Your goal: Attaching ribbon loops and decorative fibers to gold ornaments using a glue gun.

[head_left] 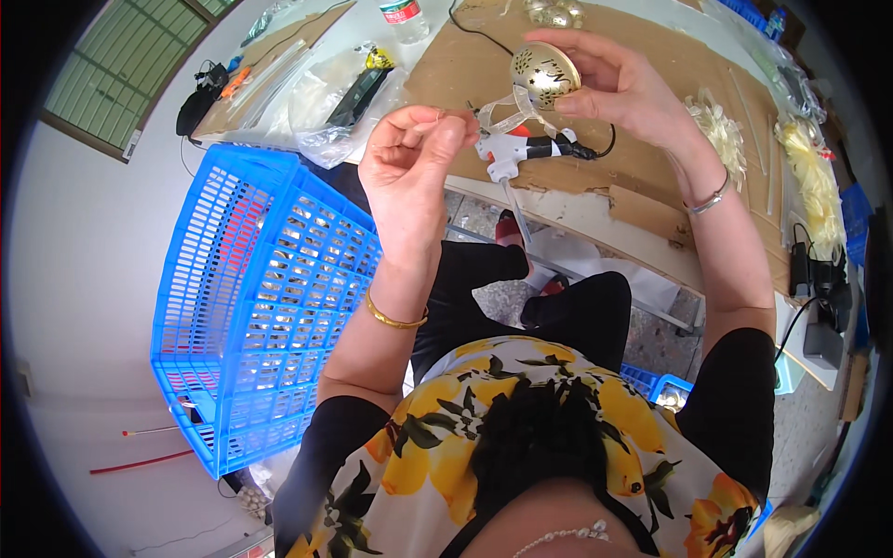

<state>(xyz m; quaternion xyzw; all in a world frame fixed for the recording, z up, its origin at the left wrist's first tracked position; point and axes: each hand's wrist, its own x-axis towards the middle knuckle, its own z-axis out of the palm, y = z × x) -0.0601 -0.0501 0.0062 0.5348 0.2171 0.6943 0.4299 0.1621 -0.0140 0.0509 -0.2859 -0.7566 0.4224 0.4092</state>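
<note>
My right hand (619, 86) grips a gold ball ornament (544, 74) with cut-out stars and lettering, held up above the table. A sheer pale ribbon (507, 116) hangs from the ornament and reaches close to my left fingertips. The thumb and fingers of my left hand (414, 153) are pinched together; whatever is between them is too fine to make out. Below and between the hands, a white glue gun (507, 153) with black parts lies at the table's near edge.
Brown cardboard (651, 56) covers the table. Bunches of cream ribbon (805, 177) lie on the right, more gold ornaments (555, 13) at the far side. A bottle (405, 20) and plastic bags (316, 102) are at the left. A blue crate (265, 307) stands by my left arm.
</note>
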